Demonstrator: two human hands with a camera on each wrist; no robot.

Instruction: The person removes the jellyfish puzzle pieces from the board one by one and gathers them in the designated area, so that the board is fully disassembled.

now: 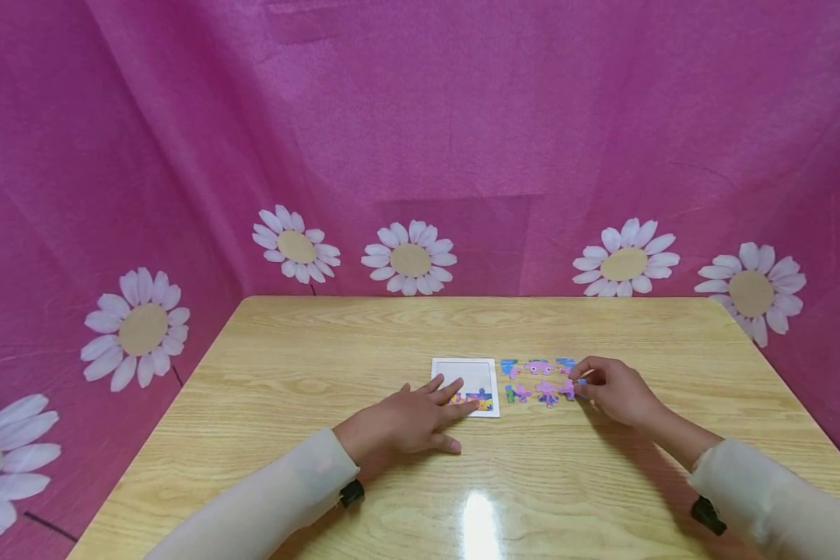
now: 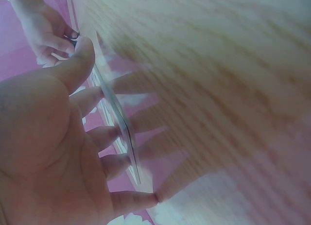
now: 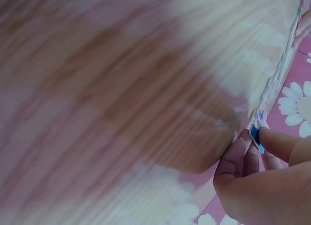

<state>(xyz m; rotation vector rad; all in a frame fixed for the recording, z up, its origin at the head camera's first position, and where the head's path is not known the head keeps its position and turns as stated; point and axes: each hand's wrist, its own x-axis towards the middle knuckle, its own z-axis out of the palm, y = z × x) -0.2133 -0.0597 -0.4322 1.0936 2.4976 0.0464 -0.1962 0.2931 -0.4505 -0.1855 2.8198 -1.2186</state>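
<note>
Head view was bright, evenly lit from overhead; white glare patch on the table near front edge. Soft shadows lay under both arms. Wide-angle bend at edges. Both wrist views were heavily blurred, washed out w/ a pinkish cast, out of focus.

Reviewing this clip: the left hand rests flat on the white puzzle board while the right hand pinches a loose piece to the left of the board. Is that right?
Not quite. The loose pieces lie to the right of the white puzzle board, not to its left, as the head view shows. The rest holds: the left hand rests flat with its fingers on the board, and the right hand pinches a blue piece.
</note>
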